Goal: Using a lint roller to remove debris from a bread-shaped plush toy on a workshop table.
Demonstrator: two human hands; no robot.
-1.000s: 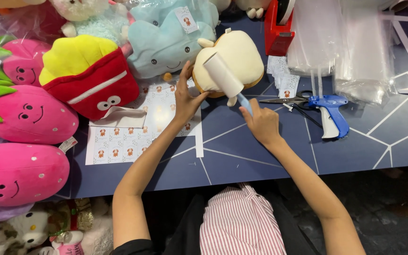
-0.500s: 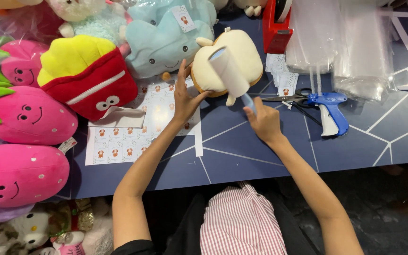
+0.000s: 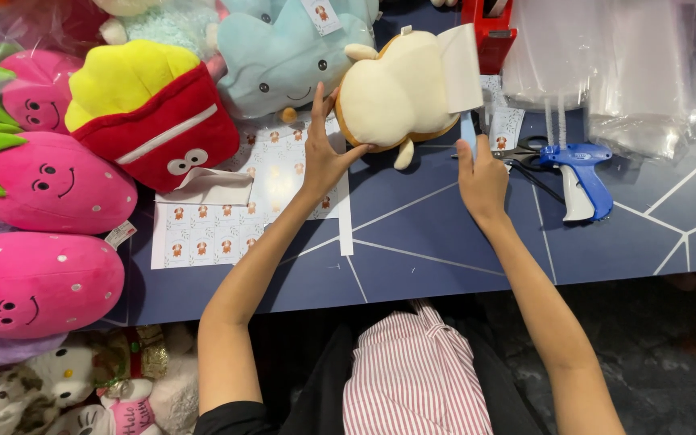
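A cream, bread-shaped plush toy (image 3: 396, 93) stands tilted on the dark blue table (image 3: 445, 234). My left hand (image 3: 321, 151) grips its lower left edge. My right hand (image 3: 481, 173) holds the blue handle of a lint roller (image 3: 461, 68). The roller's white head lies against the right side of the plush.
A blue tagging gun (image 3: 582, 173) and scissors (image 3: 525, 151) lie right of my right hand. A sticker sheet (image 3: 235, 217) lies under my left arm. Strawberry plush toys (image 3: 50, 181), a fries plush (image 3: 151, 113), a light blue plush (image 3: 283, 60), clear bags (image 3: 614, 64) and a red tape dispenser (image 3: 489, 24) ring the table.
The lint roller has moved from the plush's lower middle up and right, across its surface to the right edge. My right hand followed it. My left hand kept its hold.
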